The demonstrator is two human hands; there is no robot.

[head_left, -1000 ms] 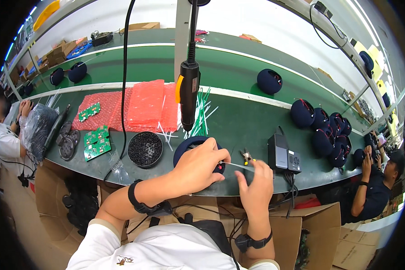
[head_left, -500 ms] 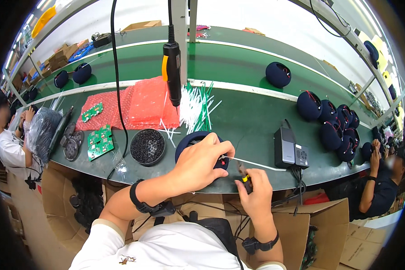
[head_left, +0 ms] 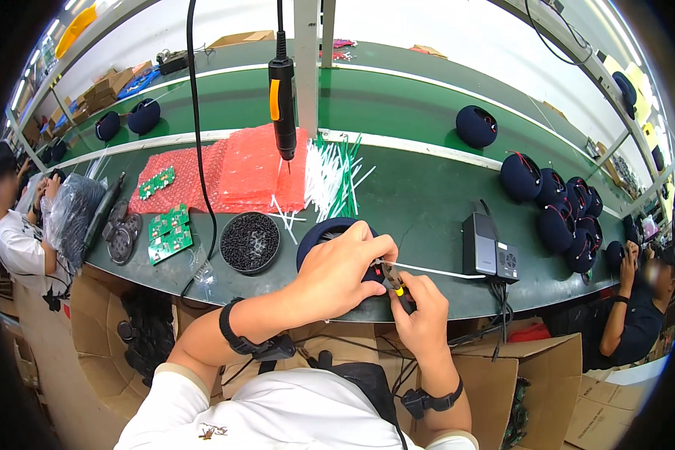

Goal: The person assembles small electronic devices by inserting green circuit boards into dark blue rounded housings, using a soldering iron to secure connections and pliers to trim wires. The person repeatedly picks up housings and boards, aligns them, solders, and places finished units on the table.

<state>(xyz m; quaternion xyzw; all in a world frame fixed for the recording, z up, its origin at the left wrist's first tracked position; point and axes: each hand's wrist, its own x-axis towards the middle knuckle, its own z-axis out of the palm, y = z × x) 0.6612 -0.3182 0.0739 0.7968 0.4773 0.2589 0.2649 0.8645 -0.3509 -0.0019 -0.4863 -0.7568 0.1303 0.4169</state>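
Note:
A dark blue, fabric-covered round housing (head_left: pixel 313 252) sits at the bench's front edge, mostly hidden under my left hand (head_left: pixel 341 268). That hand is closed over its opening, fingers curled at the rim, with a bit of red showing beside them. From there a white cable tie (head_left: pixel 442 272) sticks out to the right, its long tail over the bench. My right hand (head_left: pixel 421 311) is wrapped round cutting pliers (head_left: pixel 394 282) with a black and yellow handle. Their jaws are at the tie's near end, beside my left fingers; whether they are closed on it I cannot tell.
An electric screwdriver (head_left: pixel 282 109) hangs above red bubble wrap (head_left: pixel 259 176) and loose cable ties (head_left: pixel 330 180). Left are a bowl of black screws (head_left: pixel 249 242) and green circuit boards (head_left: pixel 170 236). Right stand a black-grey device (head_left: pixel 489 244) and several round housings (head_left: pixel 520 178). Co-workers sit on both sides.
My right hand has moved the pliers slightly left and up, bringing the jaws to the cable tie by my left fingers. My left hand stays on the housing. The whole view has shifted a little.

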